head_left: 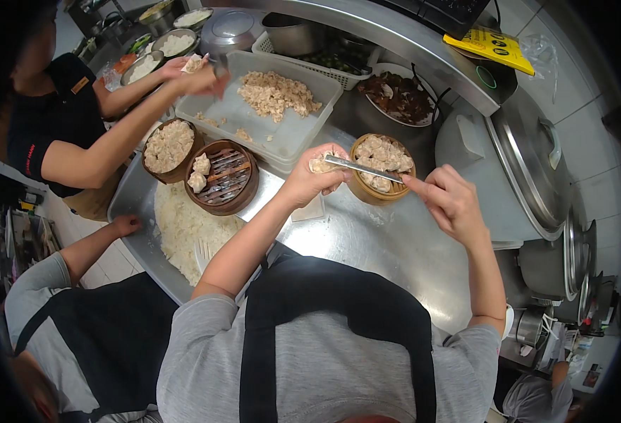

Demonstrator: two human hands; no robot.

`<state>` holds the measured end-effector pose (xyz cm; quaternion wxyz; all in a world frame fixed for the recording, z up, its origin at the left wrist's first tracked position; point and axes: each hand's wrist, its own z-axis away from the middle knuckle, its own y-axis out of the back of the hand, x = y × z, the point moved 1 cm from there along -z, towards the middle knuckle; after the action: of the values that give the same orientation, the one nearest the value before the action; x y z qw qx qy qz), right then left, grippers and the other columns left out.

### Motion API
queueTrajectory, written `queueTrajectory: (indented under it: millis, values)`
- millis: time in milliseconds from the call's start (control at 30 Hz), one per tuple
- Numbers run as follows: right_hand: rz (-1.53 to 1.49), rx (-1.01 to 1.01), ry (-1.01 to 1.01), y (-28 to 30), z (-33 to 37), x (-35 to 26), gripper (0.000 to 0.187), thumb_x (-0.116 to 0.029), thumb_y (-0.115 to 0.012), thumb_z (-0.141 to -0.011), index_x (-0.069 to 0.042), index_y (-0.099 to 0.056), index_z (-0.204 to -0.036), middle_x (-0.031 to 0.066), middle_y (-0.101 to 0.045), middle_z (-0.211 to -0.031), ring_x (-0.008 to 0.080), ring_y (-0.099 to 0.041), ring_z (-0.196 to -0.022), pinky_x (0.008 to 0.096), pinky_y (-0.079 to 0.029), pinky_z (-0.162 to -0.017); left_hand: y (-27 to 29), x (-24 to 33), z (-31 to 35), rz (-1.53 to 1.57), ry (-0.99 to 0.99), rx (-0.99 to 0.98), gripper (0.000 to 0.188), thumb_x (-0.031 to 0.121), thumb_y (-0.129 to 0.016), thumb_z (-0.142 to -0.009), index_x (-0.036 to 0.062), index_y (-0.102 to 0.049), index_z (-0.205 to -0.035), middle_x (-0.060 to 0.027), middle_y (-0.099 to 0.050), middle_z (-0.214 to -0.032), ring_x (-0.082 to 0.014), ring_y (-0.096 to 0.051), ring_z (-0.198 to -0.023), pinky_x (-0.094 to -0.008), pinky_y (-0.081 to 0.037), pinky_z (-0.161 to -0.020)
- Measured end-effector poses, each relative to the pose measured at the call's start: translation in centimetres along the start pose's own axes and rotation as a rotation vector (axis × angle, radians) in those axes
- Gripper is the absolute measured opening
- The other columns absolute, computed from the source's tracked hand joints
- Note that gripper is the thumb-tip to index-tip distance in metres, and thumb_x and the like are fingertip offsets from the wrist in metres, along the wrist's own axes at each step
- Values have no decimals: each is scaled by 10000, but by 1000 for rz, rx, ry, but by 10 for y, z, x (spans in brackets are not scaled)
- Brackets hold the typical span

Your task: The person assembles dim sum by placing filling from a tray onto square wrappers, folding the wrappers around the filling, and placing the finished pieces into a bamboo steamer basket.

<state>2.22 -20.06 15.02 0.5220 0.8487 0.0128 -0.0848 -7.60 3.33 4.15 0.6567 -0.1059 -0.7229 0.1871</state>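
Note:
Fingers curled, my left hand [309,178] cups a small open-topped dumpling [320,165] with pale filling. A flat metal spatula [372,170] is gripped at its right end by my right hand [453,203], and its left tip touches the top of that dumpling. Behind the blade, a round bamboo steamer [364,195] sits on the metal worktop, holding several dumplings [382,151]. My left hand is just left of this steamer; my right hand hovers past its right side. A white paper-like square [310,210] lies below my left wrist, partly hidden.
A translucent tub [215,109] holds filling [276,94]. Nearby stand a slatted steamer [229,204] with a few dumplings and a full one [199,143]. A metal tray [135,218] of rice is left; a bowl [429,120] and large pots [476,180] are right. Co-workers stand left.

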Motion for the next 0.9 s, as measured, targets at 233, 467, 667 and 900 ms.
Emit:
queueTrajectory:
  millis: [233, 467, 667, 900]
  values:
    - [156, 5, 15, 9, 20, 11, 448, 9, -646, -658, -117, -680, -1087, 31, -496, -701, 203, -493, -643, 340, -411, -537, 6, -3, -3, -335, -242, -41, 265, 52, -767, -746, 53, -593, -946, 2, -607, -763, -46, -543, -702, -216, -449, -601]
    - [-148, 209, -205, -7, 37, 6, 424, 96, -597, -686, -65, -684, -1069, 68, -513, -690, 206, -508, -646, 307, -407, -582, 9, 14, -2, -564, -79, -95, 390, 31, -812, -685, 32, -628, -1029, -18, -633, -872, -71, -582, -792, -238, -487, -733]
    - [-230, 235, -203, -27, 37, -3, 403, 96, -597, -703, -59, -682, -1066, 68, -518, -693, 207, -503, -646, 316, -409, -580, 0, 7, 2, -377, -220, 83, 281, 45, -790, -691, 71, -521, -770, 42, -526, -716, -46, -492, -670, -216, -413, -607]
    - [-43, 154, -127, -37, 24, -15, 426, 31, -632, -687, -103, -677, -1089, 36, -519, -709, 202, -507, -658, 332, -429, -567, 3, -4, -1, -368, -247, 181, 221, 18, -725, -709, 65, -517, -766, 51, -519, -697, -36, -476, -669, -198, -387, -593]
